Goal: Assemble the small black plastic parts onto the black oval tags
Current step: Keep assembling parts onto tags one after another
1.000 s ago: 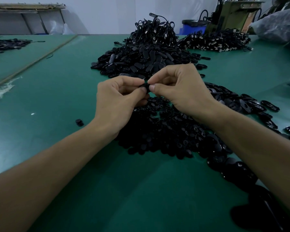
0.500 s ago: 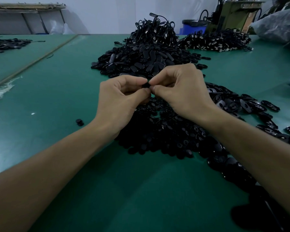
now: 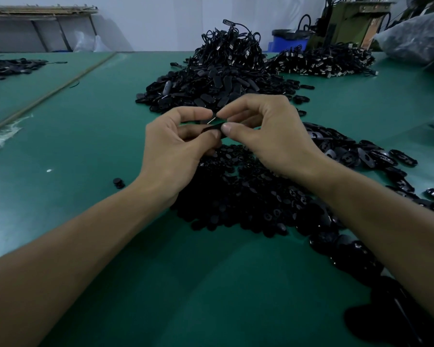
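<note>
A black oval tag is held above the green table between both hands. My left hand pinches its left end between thumb and forefinger. My right hand pinches its right end, thumb under and forefinger over; whether a small part sits under those fingertips is hidden. Below the hands lies a heap of small black plastic parts. A row of loose oval tags stretches to the right.
A big mound of black tags rises behind the hands, topped by corded pieces, with another corded pile at back right. One stray black part lies left of my left wrist. A plastic bag sits far right.
The tag now shows more plainly between the fingertips, turned flatter and longer. Both hands have stayed in almost the same place above the heap.
</note>
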{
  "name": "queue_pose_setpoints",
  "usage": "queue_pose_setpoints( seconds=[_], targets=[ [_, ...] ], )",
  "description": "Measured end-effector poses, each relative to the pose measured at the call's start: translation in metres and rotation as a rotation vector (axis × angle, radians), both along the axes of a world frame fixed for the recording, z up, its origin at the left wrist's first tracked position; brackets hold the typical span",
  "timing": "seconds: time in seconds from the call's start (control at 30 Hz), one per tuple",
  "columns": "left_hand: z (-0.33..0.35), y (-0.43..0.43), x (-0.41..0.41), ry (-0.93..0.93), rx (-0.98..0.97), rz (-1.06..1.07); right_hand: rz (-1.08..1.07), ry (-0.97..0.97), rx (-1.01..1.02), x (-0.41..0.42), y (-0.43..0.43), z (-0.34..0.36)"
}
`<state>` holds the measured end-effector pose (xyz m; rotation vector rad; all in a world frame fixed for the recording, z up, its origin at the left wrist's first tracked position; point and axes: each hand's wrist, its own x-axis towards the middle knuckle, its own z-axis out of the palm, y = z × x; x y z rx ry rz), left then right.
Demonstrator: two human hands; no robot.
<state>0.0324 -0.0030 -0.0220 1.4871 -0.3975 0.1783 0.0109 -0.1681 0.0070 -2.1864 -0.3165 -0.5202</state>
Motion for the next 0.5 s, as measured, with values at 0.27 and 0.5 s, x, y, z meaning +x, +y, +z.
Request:
queue_pose_setpoints(
  seconds=[0.27,0.5],
  targets=[
    [-0.004,0.004,0.004,0.018,0.027,-0.037,0.063,0.109,0.064,0.004,-0.012,0.001],
    [-0.006,0.005,0.005,0.043,0.019,-0.048,0.061,0.126,0.062,0.004,-0.013,0.001]
  ],
)
